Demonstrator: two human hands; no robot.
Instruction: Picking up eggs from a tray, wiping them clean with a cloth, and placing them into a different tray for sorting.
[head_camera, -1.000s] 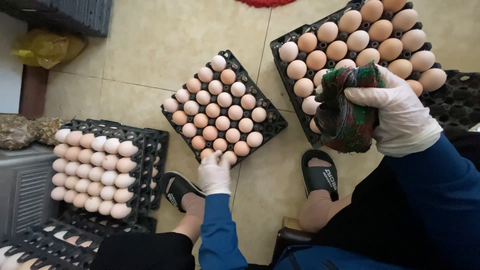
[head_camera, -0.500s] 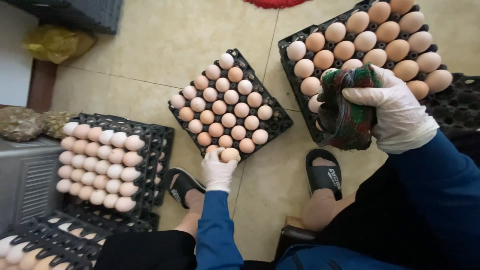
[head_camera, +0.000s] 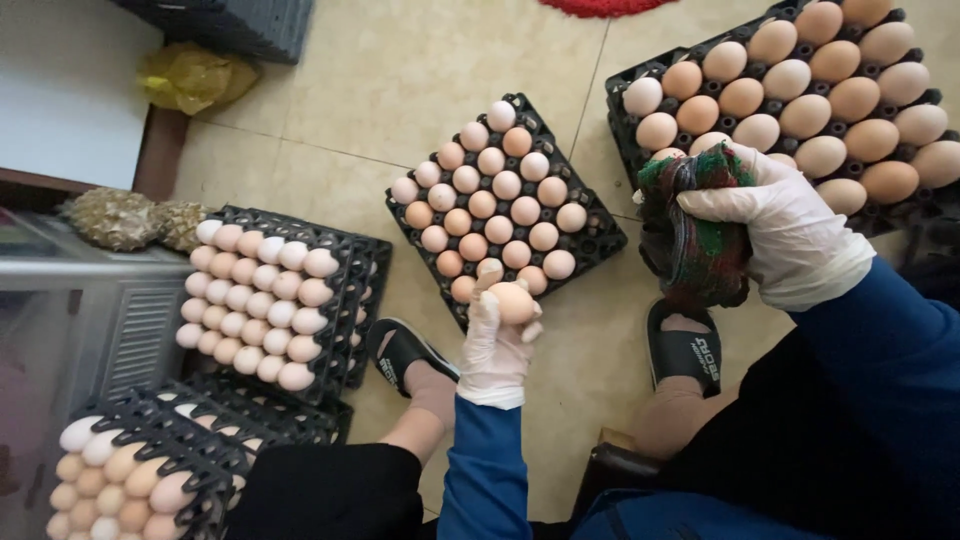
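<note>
1. A black egg tray (head_camera: 600, 238) is lying on the tiled floor (head_camera: 420, 80), nearly full, just ahead of the left hand.
2. The right hand (head_camera: 790, 235), gloved, is gripping a bunched green and red cloth (head_camera: 695, 225) beside a fuller tray (head_camera: 640, 140).
3. The left hand (head_camera: 497, 335), gloved and raised, is closing its grip on one egg (head_camera: 514, 300) at the tray's near corner.

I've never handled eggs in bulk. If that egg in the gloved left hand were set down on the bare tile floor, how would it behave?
The egg looks smooth and rounded, so on the flat tiled floor it would probably roll. Its thin shell would likely crack if knocked; the left hand holds it in its fingertips. It seems light, as those fingertips alone carry it.
</note>
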